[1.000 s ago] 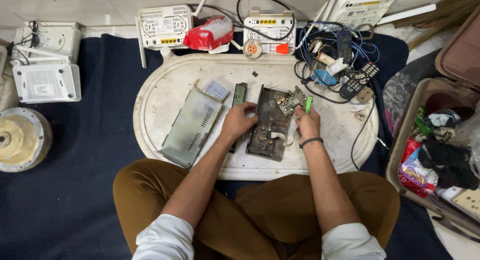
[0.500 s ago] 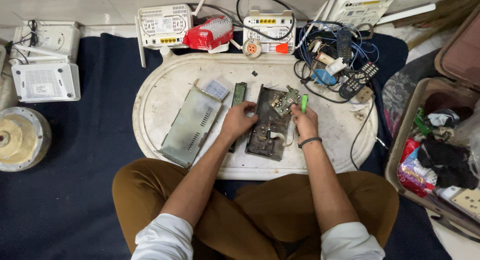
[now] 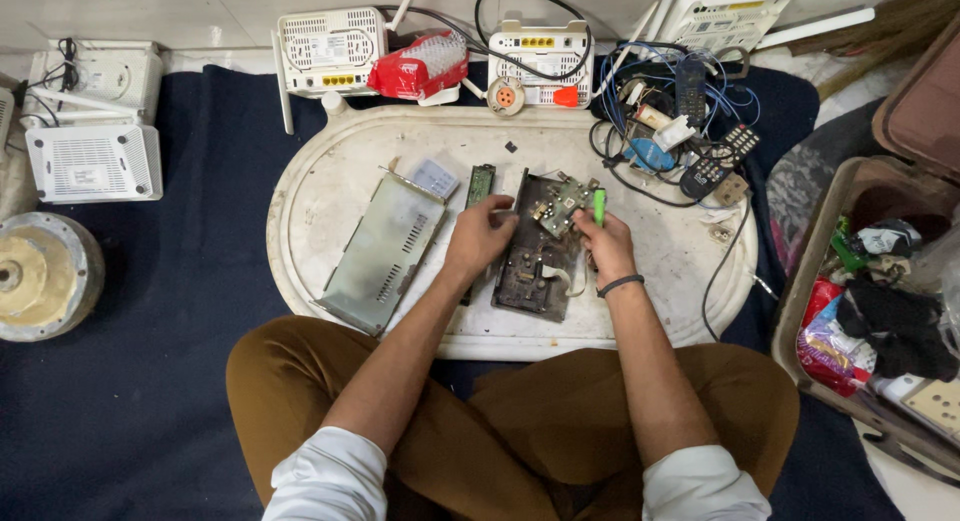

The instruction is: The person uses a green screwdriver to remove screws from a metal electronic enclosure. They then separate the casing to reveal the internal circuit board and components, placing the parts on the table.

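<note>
You are sitting cross-legged at a white oval tray (image 3: 330, 171) lying on a dark blue mat (image 3: 160, 281). Your left hand (image 3: 478, 239) is resting on the left edge of a dark metal chassis (image 3: 530, 271) that is lying flat near the middle of the tray, with the fingers curled over its rim and pressing it down. Your right hand (image 3: 606, 249), wearing a dark band at the wrist, is pinching a green-handled screwdriver (image 3: 599, 207) between thumb and fingers; the handle is standing nearly upright just beside a small green circuit board (image 3: 558, 203), which is sitting tilted at the upper end of the chassis. Where the tool's tip is landing you cannot tell, since the hand is hiding it.

Just left of the chassis a grey vented metal cover (image 3: 385, 251) is lying at a slant, and a narrow dark board strip (image 3: 480, 185) is lying above your left hand. White routers (image 3: 330, 51) are standing along the far edge. A tangle of cables with remote controls (image 3: 715, 161) is piling up at the upper right, and an open case (image 3: 880, 281) of odds and ends is sitting further right.
</note>
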